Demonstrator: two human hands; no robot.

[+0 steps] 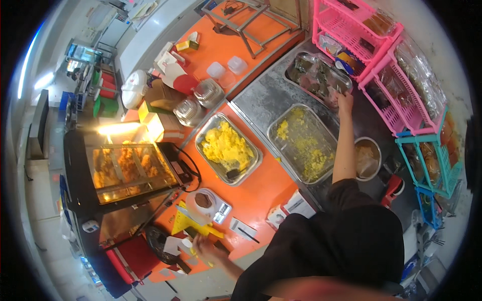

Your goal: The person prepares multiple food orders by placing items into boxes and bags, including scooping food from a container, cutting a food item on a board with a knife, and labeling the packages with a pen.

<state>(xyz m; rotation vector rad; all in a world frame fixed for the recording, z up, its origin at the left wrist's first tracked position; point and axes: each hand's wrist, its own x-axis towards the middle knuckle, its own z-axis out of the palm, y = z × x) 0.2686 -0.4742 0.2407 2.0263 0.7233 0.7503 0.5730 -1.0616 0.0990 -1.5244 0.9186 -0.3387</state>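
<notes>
My right hand [344,100] reaches to the near end of a metal tray [301,75] of dark leaves and pinkish pieces, its fingers closed on something I cannot make out. My left hand [207,250] has curled fingers at small white and yellow packaging [175,246] on the orange table [266,198]; what it holds is unclear. Beside it are a yellow sheet [183,223] and a scale [222,213] with a pale container and brown item on it. A tray of yellow food [226,148] and a tray with yellow scraps [298,145] lie between my hands.
A lit warmer [125,170] with fried food stands left, above a red box [128,258]. Pink racks [351,27] and teal baskets [427,160] line the right. A steel pot [367,155] is beside my right forearm. Jars [206,93] and a metal frame [246,35] are farther back.
</notes>
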